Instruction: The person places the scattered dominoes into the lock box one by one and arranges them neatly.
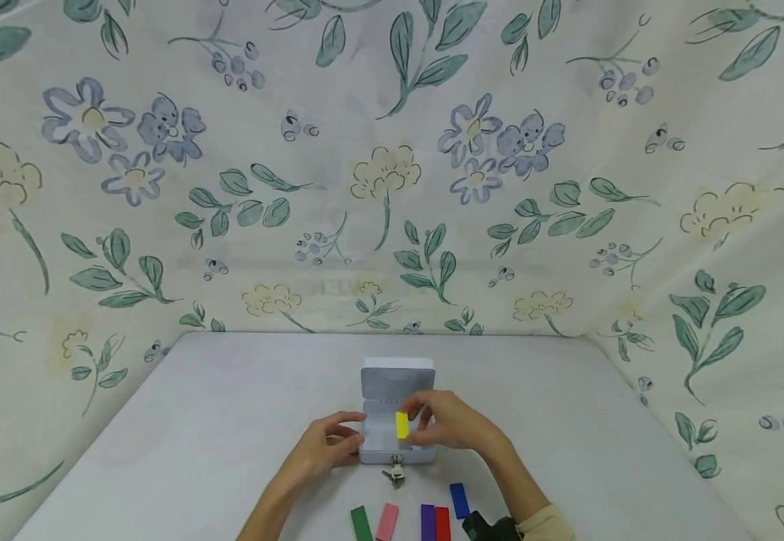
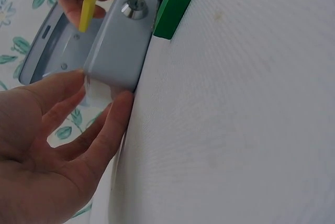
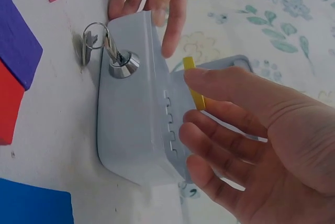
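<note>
A grey metal cash box (image 1: 378, 456) sits on the table with its lid (image 1: 397, 382) raised at the back. Keys on a ring (image 1: 395, 474) hang from the lock on its front. My right hand (image 1: 451, 422) pinches a yellow block (image 1: 401, 425) between thumb and fingers, over the box's open inside. At the box's left end, my left hand (image 1: 324, 448) touches the side and rim with fairly straight fingers, as the left wrist view also shows. The box floor is partly hidden behind the right hand.
In front of the box lie a green block (image 1: 361, 524), a pink block (image 1: 387, 522), a purple block (image 1: 428, 522), a red block (image 1: 442, 524) and a blue block (image 1: 459, 501). Purple and red lie side by side. A floral cloth (image 1: 337, 285) hangs behind the white table (image 1: 243, 376).
</note>
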A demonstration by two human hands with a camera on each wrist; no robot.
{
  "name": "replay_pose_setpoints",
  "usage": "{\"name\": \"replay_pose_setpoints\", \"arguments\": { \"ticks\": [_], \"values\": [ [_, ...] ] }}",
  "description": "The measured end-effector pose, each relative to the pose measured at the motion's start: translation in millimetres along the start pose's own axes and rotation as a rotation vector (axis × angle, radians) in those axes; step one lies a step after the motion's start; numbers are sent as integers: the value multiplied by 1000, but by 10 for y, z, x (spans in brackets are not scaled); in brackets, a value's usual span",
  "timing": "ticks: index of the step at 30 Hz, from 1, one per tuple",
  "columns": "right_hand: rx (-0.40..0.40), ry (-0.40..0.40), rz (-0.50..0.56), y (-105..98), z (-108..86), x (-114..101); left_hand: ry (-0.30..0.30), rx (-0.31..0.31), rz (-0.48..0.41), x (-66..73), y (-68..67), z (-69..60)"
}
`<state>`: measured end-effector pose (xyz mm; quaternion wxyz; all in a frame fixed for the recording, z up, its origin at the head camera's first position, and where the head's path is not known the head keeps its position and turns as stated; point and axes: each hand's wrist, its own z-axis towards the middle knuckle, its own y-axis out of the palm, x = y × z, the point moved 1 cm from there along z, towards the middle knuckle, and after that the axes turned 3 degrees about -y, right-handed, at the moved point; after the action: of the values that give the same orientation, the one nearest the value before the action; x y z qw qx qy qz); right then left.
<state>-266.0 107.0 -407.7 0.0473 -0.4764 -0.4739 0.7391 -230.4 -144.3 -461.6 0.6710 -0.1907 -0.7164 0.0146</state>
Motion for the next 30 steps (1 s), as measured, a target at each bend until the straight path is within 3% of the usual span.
{"name": "replay_pose_setpoints", "arguments": {
  "ticks": [15, 30],
  "values": [
    [-2, -4, -20, 73, 118, -37, -7, -25, 35, 14, -4, 20],
    [-3, 29, -59, 249, 284, -21, -5, -7, 29, -7, -6, 17]
  ]
}}
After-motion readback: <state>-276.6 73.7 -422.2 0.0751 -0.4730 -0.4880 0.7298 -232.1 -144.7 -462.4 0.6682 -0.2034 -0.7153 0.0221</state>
